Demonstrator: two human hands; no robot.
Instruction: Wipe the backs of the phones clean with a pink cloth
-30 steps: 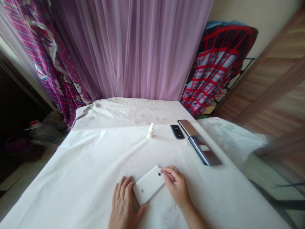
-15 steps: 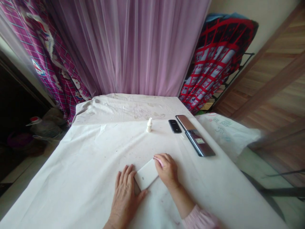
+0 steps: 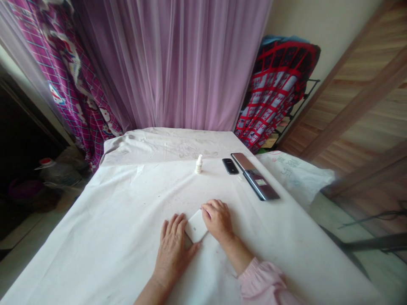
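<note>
A white phone (image 3: 195, 227) lies slantwise on the white-covered table with its plain back up. My left hand (image 3: 173, 245) is palm down at its near left end, gripping it between thumb and fingers. At the far right end, my right hand (image 3: 219, 219) is closed around a small pink thing, mostly hidden by the fingers, and presses it on the phone's back. Beyond both hands stands a small white bottle (image 3: 199, 165). To its right lie a small black phone (image 3: 230, 166), a brownish phone (image 3: 242, 162) and a dark shiny phone (image 3: 261, 184) with a pale label.
The white tablecloth (image 3: 95, 237) has creases and a ridge toward the back. Purple curtains (image 3: 178, 63) hang behind the table. Off the right edge are a white plastic bag (image 3: 295, 173) and a red-checked cloth (image 3: 273, 89). A capped jug (image 3: 59, 169) stands low on the left.
My right hand has slid along the phone toward my left hand, covering more of its back, and less pink shows. The camera view has shifted slightly. The bottle and other phones stay put.
</note>
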